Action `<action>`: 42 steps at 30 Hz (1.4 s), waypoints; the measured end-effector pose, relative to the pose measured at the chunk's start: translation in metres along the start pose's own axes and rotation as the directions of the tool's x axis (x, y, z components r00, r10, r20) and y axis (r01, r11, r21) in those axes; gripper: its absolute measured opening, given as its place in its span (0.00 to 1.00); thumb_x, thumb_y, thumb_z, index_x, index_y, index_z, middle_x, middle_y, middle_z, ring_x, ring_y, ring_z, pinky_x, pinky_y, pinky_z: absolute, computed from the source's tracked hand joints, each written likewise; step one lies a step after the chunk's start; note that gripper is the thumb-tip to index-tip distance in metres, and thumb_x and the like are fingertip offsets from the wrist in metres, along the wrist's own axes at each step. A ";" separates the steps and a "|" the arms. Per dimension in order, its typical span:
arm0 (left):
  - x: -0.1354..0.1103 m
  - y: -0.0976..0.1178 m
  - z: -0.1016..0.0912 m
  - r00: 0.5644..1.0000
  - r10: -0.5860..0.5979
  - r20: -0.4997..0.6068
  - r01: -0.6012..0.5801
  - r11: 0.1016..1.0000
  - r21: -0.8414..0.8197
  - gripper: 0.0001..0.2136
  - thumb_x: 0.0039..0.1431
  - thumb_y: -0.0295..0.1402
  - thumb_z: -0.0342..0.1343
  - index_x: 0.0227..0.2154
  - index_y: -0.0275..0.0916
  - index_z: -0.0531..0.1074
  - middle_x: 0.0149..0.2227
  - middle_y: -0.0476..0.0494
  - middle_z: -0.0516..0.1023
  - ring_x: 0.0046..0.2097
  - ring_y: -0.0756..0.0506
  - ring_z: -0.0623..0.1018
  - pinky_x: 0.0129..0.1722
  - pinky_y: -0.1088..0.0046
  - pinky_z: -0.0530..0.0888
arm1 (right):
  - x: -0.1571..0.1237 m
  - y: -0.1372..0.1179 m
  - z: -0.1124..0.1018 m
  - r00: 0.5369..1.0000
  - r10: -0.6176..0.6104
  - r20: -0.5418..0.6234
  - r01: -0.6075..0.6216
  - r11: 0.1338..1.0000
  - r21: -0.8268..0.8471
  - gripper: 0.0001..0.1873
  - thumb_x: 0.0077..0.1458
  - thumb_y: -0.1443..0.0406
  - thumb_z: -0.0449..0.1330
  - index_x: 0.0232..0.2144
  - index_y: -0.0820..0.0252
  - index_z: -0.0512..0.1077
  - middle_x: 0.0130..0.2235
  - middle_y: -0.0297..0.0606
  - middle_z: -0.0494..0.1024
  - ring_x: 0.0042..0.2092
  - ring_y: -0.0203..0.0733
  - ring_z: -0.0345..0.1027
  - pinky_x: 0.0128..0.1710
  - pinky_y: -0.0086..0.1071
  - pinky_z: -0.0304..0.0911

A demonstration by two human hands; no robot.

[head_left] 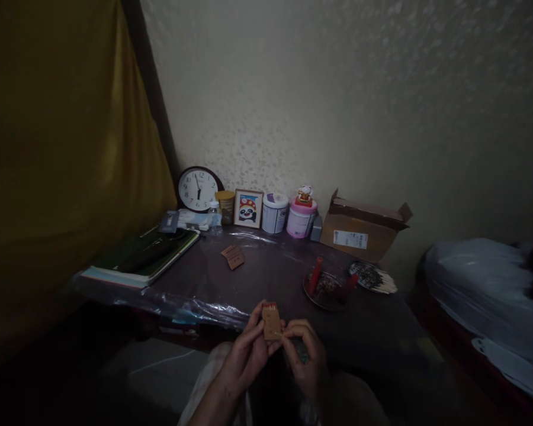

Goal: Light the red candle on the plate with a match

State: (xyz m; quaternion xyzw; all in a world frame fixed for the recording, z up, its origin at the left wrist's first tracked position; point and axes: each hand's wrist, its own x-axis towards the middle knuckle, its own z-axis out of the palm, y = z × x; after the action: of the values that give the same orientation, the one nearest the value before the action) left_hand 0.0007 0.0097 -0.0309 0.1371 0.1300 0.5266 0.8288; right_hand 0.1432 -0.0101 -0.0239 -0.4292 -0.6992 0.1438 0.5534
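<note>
Currently: matchbox [271, 320], drawer slid partly out, red match heads showing, pinched upright in left hand [247, 354] fingers; right hand [306, 354] fingers closed at its lower edge. No match drawn. Red candles [315, 274] in dish [326, 293] on bench [266, 275], unlit.

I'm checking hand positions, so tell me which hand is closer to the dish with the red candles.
The right hand. It is just below and slightly left of the candle dish, at the matchbox. The left hand, gripping that box, is farther left.
</note>
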 end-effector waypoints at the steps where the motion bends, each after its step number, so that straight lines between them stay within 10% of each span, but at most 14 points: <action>1: 0.000 0.000 0.000 1.000 0.002 -0.001 -0.002 1.000 0.002 0.20 0.59 0.28 0.53 0.54 0.47 0.64 0.46 0.43 0.77 0.47 0.42 0.77 0.48 0.62 0.70 | 0.000 0.000 0.000 1.000 -0.011 0.000 0.011 1.000 -0.001 0.05 0.56 0.71 0.57 0.32 0.55 0.69 0.33 0.34 0.72 0.37 0.38 0.69 0.38 0.29 0.65; 23: 0.004 -0.001 0.000 1.000 0.022 -0.004 -0.021 0.993 0.113 0.08 0.56 0.31 0.57 0.38 0.44 0.74 0.41 0.45 0.78 0.44 0.45 0.76 0.47 0.66 0.70 | 0.003 0.000 0.004 0.998 -0.045 -0.034 0.045 0.999 -0.005 0.05 0.57 0.69 0.58 0.30 0.54 0.70 0.32 0.34 0.74 0.36 0.38 0.70 0.37 0.28 0.66; 42: 0.002 -0.007 0.002 0.978 0.173 -0.118 -0.118 0.920 0.375 0.19 0.47 0.36 0.65 0.44 0.42 0.75 0.44 0.40 0.80 0.48 0.41 0.76 0.49 0.67 0.66 | -0.001 0.008 0.003 0.998 0.000 -0.057 0.001 1.000 0.005 0.05 0.56 0.69 0.59 0.29 0.55 0.70 0.32 0.33 0.73 0.36 0.37 0.70 0.37 0.28 0.65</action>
State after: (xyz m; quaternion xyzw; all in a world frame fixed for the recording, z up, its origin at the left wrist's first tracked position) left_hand 0.0079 0.0087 -0.0321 0.2588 0.2766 0.5622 0.7352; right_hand 0.1440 -0.0049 -0.0308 -0.4317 -0.6830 0.1331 0.5740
